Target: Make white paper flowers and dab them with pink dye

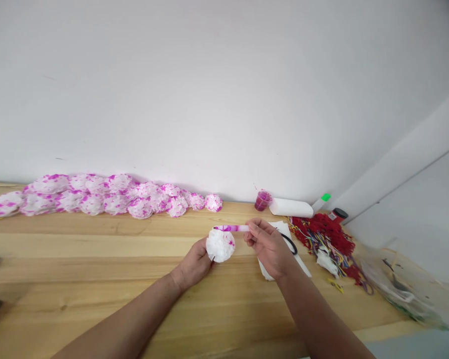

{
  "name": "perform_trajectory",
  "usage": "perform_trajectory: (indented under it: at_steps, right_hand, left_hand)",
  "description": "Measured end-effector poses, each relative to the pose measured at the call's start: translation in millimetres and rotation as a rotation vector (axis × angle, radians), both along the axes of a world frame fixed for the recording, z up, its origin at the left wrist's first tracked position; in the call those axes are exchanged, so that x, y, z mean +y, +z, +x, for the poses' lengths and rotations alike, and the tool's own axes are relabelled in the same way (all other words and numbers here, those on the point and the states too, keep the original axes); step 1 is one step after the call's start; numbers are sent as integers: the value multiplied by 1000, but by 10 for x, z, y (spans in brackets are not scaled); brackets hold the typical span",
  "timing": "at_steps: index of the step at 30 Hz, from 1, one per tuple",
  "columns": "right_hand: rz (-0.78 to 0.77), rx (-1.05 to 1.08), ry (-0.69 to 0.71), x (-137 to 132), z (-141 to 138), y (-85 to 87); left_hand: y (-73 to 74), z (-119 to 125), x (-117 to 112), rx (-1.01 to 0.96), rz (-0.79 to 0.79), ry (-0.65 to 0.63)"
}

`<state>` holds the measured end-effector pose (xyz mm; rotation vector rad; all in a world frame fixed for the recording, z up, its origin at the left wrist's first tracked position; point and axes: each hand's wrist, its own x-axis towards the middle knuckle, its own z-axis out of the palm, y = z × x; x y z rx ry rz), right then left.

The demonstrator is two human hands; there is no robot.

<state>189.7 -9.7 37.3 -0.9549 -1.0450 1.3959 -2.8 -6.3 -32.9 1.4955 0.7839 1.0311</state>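
Observation:
My left hand is closed round the underside of a white paper flower, its fingers partly hidden behind it. A few magenta spots mark the flower's upper right. In my right hand is a slim white stick, pinched between thumb and fingers. Magenta dye stains its left part, and that end lies over the flower's top edge; whether it touches the paper I cannot tell. Behind, a clear plastic cup with magenta dye stands near the wall.
Magenta-spotted paper flowers line the wall at left. Right of the cup lies a white roll. White sheets lie under my right hand, near red and coloured yarn, a black-lidded jar and a clear plastic bag.

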Motion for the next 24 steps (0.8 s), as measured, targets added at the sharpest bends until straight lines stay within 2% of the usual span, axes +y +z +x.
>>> perform_trajectory:
  at_steps: [7,13,17,24]
  right_hand:
    - [33,-185,-42,22,-8,-58]
    - [52,-93,-102,-8,49,26]
    - [89,-133,-146,26,9,63]
    - [116,-263,-137,-21,-80,6]
  left_hand:
    - [3,-39,3,58,87,-2]
    - [28,-70,21,128,238,12]
    - [88,-78,-7,165,257,5]
    - [192,-92,-34,205,262,21]
